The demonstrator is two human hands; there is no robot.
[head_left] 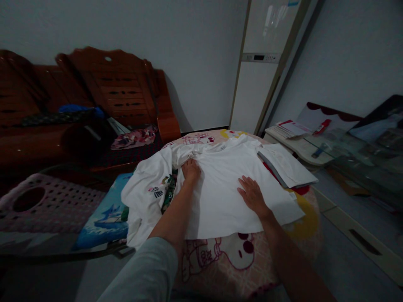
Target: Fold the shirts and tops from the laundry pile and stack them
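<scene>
A white T-shirt [220,201] lies spread over a round table with a patterned cloth [233,268]. My left hand [191,170] rests on the shirt near its upper left part, fingers stretched over the fabric. Flat on the middle right of the shirt lies my right hand [252,193], its fingers somewhat apart. Left of the shirt is a crumpled white garment [145,193] with a small dark print, with a dark green patterned fabric [170,191] partly showing beside it. A stack of folded clothes [286,165] sits at the table's right side.
Behind at left stands a wooden bench [116,92] with cloths on it. A pink woven basket [53,205] and a blue picture-printed item [108,218] are left of the table. At right are a white cabinet with papers [291,130] and a glass surface [333,147].
</scene>
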